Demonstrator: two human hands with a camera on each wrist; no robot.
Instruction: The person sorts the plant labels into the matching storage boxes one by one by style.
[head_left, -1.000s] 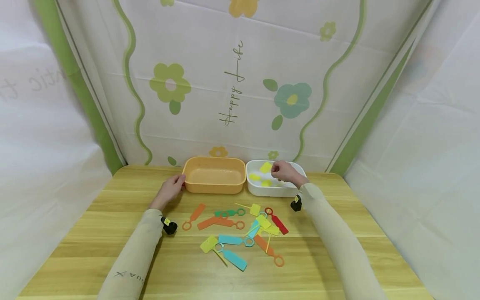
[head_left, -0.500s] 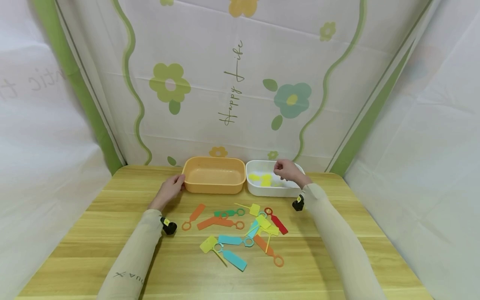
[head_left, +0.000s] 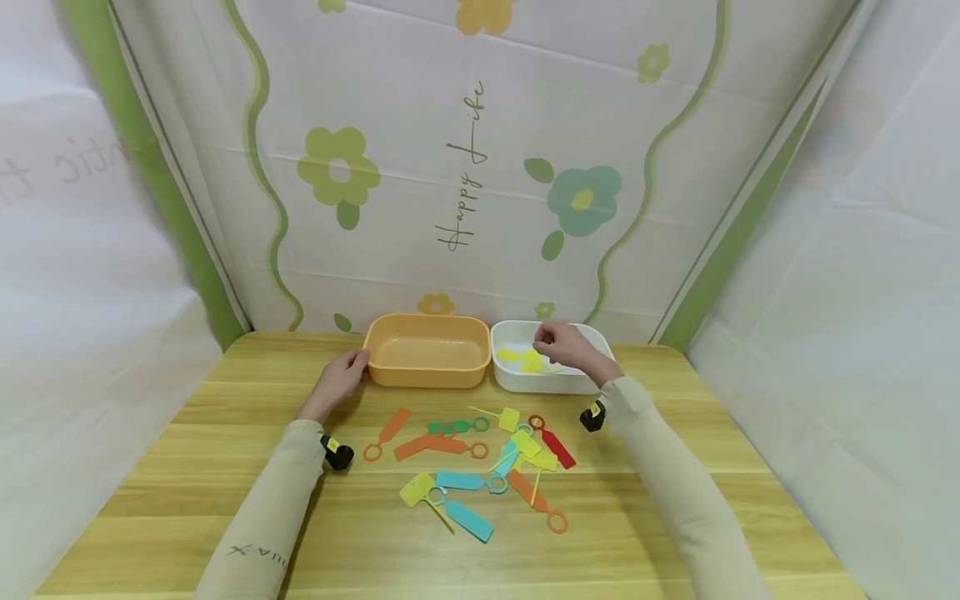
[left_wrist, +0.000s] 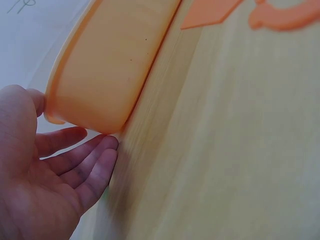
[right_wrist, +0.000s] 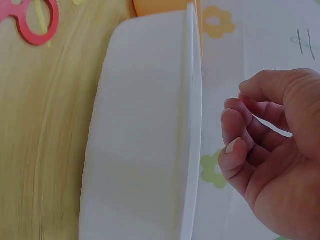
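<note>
My left hand (head_left: 342, 380) rests at the left end of an orange plastic bin (left_wrist: 100, 75). In the left wrist view its thumb touches the rim and relaxed fingertips touch the end wall low down. My right hand (head_left: 564, 344) hovers above a white bin (right_wrist: 140, 125), its fingers loosely curled with nothing between them. Inside the white bin lie several yellow tags (head_left: 532, 361), partly hidden by that hand. Nearer me on the table, yellow tags (head_left: 417, 489), blue tags (head_left: 469, 521), orange tags (head_left: 393, 426), a green tag (head_left: 450, 427) and a red tag (head_left: 558, 448) lie scattered.
Both bins stand side by side at the back of the wooden table (head_left: 300, 533). Behind them hangs a white curtain (head_left: 405, 100) printed with flowers, and white cloth walls enclose the left and right sides.
A yellow tag near my right fingertips has dropped into the white bin with the others. That hand shifted slightly right, then back left. My left hand has kept its place.
</note>
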